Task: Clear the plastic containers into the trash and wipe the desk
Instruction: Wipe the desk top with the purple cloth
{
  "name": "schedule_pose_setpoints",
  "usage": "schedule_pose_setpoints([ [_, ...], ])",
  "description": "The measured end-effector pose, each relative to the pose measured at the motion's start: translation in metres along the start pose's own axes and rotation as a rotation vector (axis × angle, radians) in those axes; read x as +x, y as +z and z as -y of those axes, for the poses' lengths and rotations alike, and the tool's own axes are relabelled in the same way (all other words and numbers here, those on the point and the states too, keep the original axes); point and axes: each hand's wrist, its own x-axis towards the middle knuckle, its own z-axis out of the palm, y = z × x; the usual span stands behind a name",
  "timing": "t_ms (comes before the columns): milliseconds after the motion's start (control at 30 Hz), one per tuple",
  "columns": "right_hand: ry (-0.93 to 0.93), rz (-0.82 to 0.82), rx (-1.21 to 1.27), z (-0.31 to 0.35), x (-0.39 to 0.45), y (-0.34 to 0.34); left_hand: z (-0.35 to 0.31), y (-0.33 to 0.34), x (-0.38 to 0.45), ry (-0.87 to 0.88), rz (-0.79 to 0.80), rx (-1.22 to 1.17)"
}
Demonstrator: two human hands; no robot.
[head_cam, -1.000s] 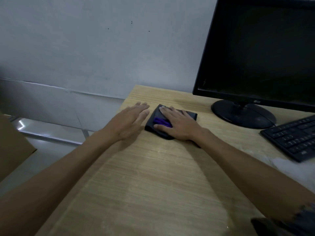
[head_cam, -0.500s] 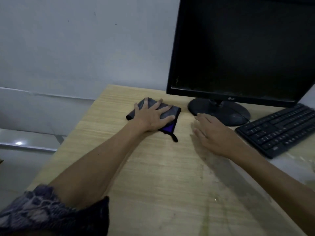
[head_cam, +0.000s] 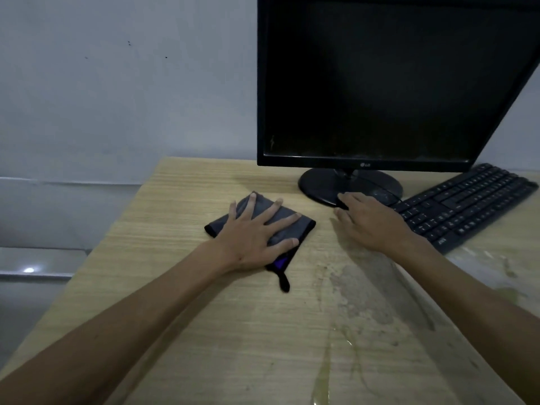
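A folded dark grey cloth (head_cam: pixel 287 229) with a purple patch and a black loop lies on the light wooden desk (head_cam: pixel 181 217). My left hand (head_cam: pixel 257 232) presses flat on the cloth, fingers spread and straight. My right hand (head_cam: pixel 371 223) lies palm down on the desk to the right of the cloth, its fingertips at the edge of the monitor's round base (head_cam: pixel 324 182). No plastic container is in view.
A black monitor (head_cam: pixel 394 83) stands at the back of the desk against the wall. A black keyboard (head_cam: pixel 467 203) lies slantwise at the right. Wet streaks and a dull stain (head_cam: pixel 356 290) mark the desk in front of my right arm. The desk's left edge drops to the floor.
The cloth passed from my right hand to my left hand. My right hand moved right, up to the monitor base. The view shifted to the right.
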Motion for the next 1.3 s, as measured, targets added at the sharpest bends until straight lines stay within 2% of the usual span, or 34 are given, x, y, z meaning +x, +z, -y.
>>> schedule_pose_setpoints([
  [233, -0.056, 0.034, -0.053, -0.021, 0.007, -0.008, -0.017, -0.015, 0.07, -0.2, 0.014, 0.011],
  [333, -0.068, 0.032, -0.058, -0.023, 0.006, -0.006, -0.022, -0.015, 0.086, -0.232, 0.009, -0.019],
  [500, -0.059, 0.054, -0.056, -0.019, 0.006, -0.006, -0.013, -0.017, 0.063, -0.15, 0.055, -0.001],
  [767, -0.053, 0.109, -0.049, -0.022, 0.01, -0.007, -0.02, -0.007, -0.046, 0.12, 0.117, 0.041],
  [900, -0.033, 0.125, -0.049, -0.021, 0.011, -0.009, -0.012, -0.015, -0.016, 0.03, 0.119, 0.0],
  [1000, -0.031, 0.139, -0.03, -0.02, 0.009, -0.006, -0.003, -0.018, 0.023, -0.16, 0.066, -0.01],
  [1100, -0.017, 0.146, -0.011, -0.022, 0.011, -0.005, -0.006, -0.021, 0.044, -0.306, 0.089, -0.032],
  [1167, -0.008, 0.156, -0.006, -0.022, 0.011, -0.006, -0.015, -0.021, 0.039, -0.306, 0.12, -0.013],
  [1300, 0.003, 0.155, -0.011, -0.022, 0.011, -0.002, -0.031, -0.018, -0.006, -0.188, 0.174, 0.055],
])
